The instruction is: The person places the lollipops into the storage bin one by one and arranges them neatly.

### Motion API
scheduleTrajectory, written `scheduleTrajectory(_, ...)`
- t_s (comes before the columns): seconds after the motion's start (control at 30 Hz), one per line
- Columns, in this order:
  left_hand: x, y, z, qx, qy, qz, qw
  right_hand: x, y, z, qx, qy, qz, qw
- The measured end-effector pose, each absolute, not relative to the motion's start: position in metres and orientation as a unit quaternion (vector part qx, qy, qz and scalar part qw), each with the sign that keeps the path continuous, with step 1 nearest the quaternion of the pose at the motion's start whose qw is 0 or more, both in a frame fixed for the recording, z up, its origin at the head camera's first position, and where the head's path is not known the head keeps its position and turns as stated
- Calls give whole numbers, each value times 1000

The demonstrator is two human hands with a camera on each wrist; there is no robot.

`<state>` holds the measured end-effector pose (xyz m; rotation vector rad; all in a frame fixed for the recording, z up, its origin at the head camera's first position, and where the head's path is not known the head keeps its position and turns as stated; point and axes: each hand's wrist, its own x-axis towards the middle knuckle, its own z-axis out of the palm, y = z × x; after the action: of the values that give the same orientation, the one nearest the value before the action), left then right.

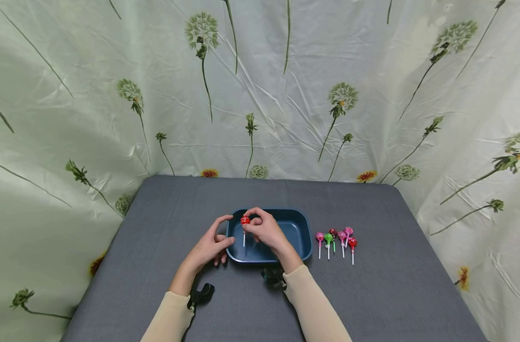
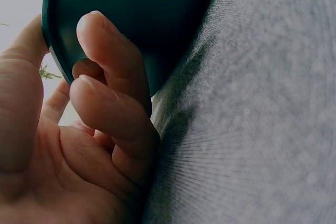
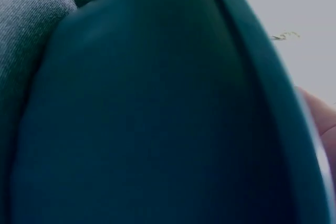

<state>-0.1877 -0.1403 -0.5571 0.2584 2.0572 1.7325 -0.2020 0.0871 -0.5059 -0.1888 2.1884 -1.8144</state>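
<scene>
A dark blue tray [image 1: 300,236] with rounded corners sits on the table. Around its left end is my left hand [image 1: 210,244], thumb over the rim and index finger stretched along the far corner. In the left wrist view, other fingers [image 2: 118,66] bend beside the tray's outer wall [image 2: 168,9]. Over the left part of the tray, my right hand [image 1: 266,230] pinches a red lollipop [image 1: 245,221] by its wrapped head, its white stick pointing down. The right wrist view mostly shows the tray's wall [image 3: 147,108]; the lollipop is hidden there.
Right of the tray lie several wrapped lollipops: a green one [image 1: 328,238], a dark red one [image 1: 333,232], a red one [image 1: 352,242] and pink ones [image 1: 320,236]. The grey table [image 1: 392,285] ends at a flower-patterned curtain [image 1: 277,118].
</scene>
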Motion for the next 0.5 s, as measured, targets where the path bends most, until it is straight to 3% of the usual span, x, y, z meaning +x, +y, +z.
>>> scheduleTrajectory(0.5,-188,-140,-558,102,744,623,221,-206,71,-517,-28,784,-598,163)
